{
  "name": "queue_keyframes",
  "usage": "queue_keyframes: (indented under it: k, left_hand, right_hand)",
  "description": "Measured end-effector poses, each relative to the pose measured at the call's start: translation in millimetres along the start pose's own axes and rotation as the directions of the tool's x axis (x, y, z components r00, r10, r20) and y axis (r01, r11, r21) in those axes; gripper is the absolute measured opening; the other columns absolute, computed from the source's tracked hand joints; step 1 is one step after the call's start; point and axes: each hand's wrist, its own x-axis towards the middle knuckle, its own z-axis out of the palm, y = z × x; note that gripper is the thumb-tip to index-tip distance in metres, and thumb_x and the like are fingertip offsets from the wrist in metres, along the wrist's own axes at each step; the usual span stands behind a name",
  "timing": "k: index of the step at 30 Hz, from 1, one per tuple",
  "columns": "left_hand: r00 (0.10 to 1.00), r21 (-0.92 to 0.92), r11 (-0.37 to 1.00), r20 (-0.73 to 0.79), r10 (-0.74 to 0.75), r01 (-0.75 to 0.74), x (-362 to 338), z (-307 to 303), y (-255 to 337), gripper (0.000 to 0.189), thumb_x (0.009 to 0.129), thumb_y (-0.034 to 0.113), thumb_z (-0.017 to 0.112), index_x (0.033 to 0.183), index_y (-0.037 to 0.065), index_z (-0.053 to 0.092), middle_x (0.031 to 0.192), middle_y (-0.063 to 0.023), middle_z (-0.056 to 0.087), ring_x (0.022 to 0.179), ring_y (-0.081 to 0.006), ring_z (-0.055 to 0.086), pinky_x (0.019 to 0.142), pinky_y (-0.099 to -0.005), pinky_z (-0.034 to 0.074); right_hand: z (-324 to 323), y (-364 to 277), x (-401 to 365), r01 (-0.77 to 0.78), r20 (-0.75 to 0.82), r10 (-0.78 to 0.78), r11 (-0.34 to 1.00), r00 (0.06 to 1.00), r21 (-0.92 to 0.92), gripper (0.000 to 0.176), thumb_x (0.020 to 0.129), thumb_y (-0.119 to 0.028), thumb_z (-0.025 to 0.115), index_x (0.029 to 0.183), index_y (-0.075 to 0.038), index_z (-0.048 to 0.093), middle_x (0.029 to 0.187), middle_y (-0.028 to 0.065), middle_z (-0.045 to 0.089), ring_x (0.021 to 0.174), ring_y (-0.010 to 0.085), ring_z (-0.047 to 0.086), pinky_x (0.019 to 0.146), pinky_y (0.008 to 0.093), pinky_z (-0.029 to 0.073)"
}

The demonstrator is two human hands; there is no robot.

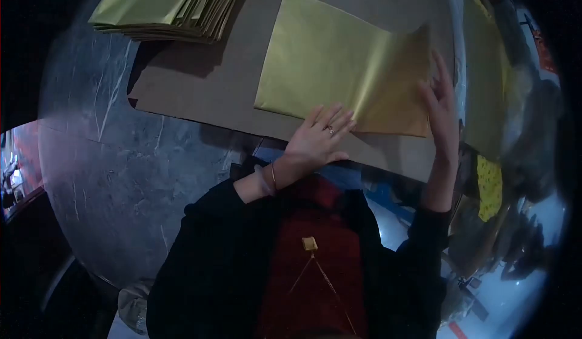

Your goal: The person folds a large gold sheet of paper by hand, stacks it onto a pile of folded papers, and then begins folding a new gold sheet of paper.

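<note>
A gold paper sheet point(327, 60) lies on a brown cardboard sheet point(206, 84). My left hand point(318, 138), with a ring and a bracelet, rests flat on the gold sheet's near edge, fingers spread. My right hand point(442, 109) is at the sheet's right edge, where the right part of the sheet is bent upward along a crease. Its fingers are stretched along that raised flap. The thumb is hidden.
A stack of several gold sheets point(170, 6) sits at the far left of the cardboard. The cardboard lies on a grey marble-like table point(103, 169). More yellow sheets point(485, 78) and a yellow patterned piece point(490, 187) are at the right. My dark sleeves and red top fill the bottom.
</note>
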Motion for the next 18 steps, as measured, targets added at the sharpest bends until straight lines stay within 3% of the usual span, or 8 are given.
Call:
queue_keyframes:
  k: [2, 4, 6, 10, 11, 13, 15, 18]
  left_hand:
    - [1.000, -0.017, 1.000, -0.020, -0.007, 0.007, 0, 3, 2, 0.067, 0.090, 0.055, 0.043, 0.142, 0.014, 0.036, 0.149, -0.0077, 0.031, 0.139, -0.0267, 0.023, 0.111, -0.0464, 0.020]
    - [0.998, 0.114, 0.993, 0.064, -0.014, 0.007, -1, 3, 4, 0.067, 0.091, 0.055, 0.040, 0.141, 0.012, 0.037, 0.149, -0.0081, 0.031, 0.139, -0.0272, 0.022, 0.111, -0.0466, 0.020]
    - [0.999, 0.033, 0.999, -0.041, -0.005, 0.006, -12, 12, 5, 0.067, 0.092, 0.055, 0.036, 0.141, 0.010, 0.037, 0.148, -0.0103, 0.031, 0.140, -0.0279, 0.022, 0.112, -0.0475, 0.018]
    - [0.997, 0.102, 0.993, -0.058, -0.054, 0.060, -23, 23, 12, 0.064, 0.091, 0.047, 0.042, 0.139, 0.005, 0.039, 0.145, -0.0109, 0.036, 0.137, -0.0275, 0.026, 0.114, -0.0444, 0.013]
    - [0.989, 0.203, 0.977, -0.141, -0.041, 0.069, -26, 30, 12, 0.063, 0.092, 0.047, 0.041, 0.139, 0.005, 0.039, 0.143, -0.0113, 0.038, 0.136, -0.0279, 0.027, 0.114, -0.0445, 0.013]
    - [0.988, 0.074, 0.996, -0.146, -0.046, 0.058, -26, 18, 12, 0.062, 0.092, 0.047, 0.040, 0.137, 0.003, 0.041, 0.142, -0.0112, 0.039, 0.136, -0.0274, 0.028, 0.114, -0.0438, 0.014]
    - [0.999, 0.046, 0.998, 0.012, -0.031, 0.031, -26, 22, 12, 0.060, 0.094, 0.044, 0.037, 0.136, 0.001, 0.041, 0.140, -0.0118, 0.041, 0.134, -0.0273, 0.030, 0.114, -0.0439, 0.015]
    - [0.999, 0.136, 0.989, 0.003, 0.053, -0.053, -29, 22, 9, 0.057, 0.095, 0.041, 0.034, 0.132, 0.000, 0.044, 0.138, -0.0117, 0.043, 0.133, -0.0268, 0.032, 0.114, -0.0442, 0.016]
  right_hand:
    - [30, -32, 12, 0.115, 0.027, -0.116, 0.992, 0.993, 0.046, 0.064, 0.090, -0.016, 0.055, 0.147, -0.011, 0.026, 0.092, 0.0056, 0.063, 0.077, 0.0108, 0.058, 0.069, 0.0283, 0.047]
    - [61, -60, 22, 0.159, 0.187, -0.124, 0.970, 0.975, -0.185, 0.060, 0.090, -0.016, 0.051, 0.146, -0.019, 0.030, 0.073, 0.0028, 0.056, 0.063, 0.0090, 0.051, 0.059, 0.0277, 0.044]
    - [99, -67, 32, 0.273, 0.258, -0.193, 0.906, 0.947, -0.324, 0.058, 0.089, -0.014, 0.051, 0.144, -0.018, 0.034, 0.066, 0.0056, 0.053, 0.059, 0.0110, 0.051, 0.058, 0.0289, 0.045]
    - [174, -70, 30, 0.479, 0.385, -0.313, 0.731, 0.868, -0.486, 0.060, 0.082, -0.019, 0.053, 0.138, -0.009, 0.036, 0.081, 0.0201, 0.065, 0.072, 0.0361, 0.064, 0.066, 0.0467, 0.051]
    - [188, -69, 28, 0.484, 0.401, -0.301, 0.711, 0.865, -0.510, 0.062, 0.081, -0.020, 0.055, 0.138, -0.008, 0.035, 0.080, 0.0189, 0.065, 0.071, 0.0355, 0.064, 0.065, 0.0463, 0.051]
    - [210, -67, 25, 0.456, 0.420, -0.230, 0.670, 0.878, -0.586, 0.064, 0.079, -0.020, 0.058, 0.137, -0.005, 0.034, 0.076, 0.0160, 0.065, 0.067, 0.0345, 0.065, 0.060, 0.0464, 0.051]
    - [221, -53, 22, 0.424, 0.404, -0.212, 0.713, 0.890, -0.558, 0.062, 0.082, -0.021, 0.054, 0.140, -0.012, 0.032, 0.078, 0.0198, 0.065, 0.070, 0.0375, 0.064, 0.062, 0.0488, 0.050]
    - [230, -39, 21, 0.419, 0.291, -0.305, 0.720, 0.907, -0.554, 0.060, 0.082, -0.020, 0.054, 0.139, -0.014, 0.035, 0.079, 0.0175, 0.065, 0.067, 0.0347, 0.064, 0.059, 0.0464, 0.050]
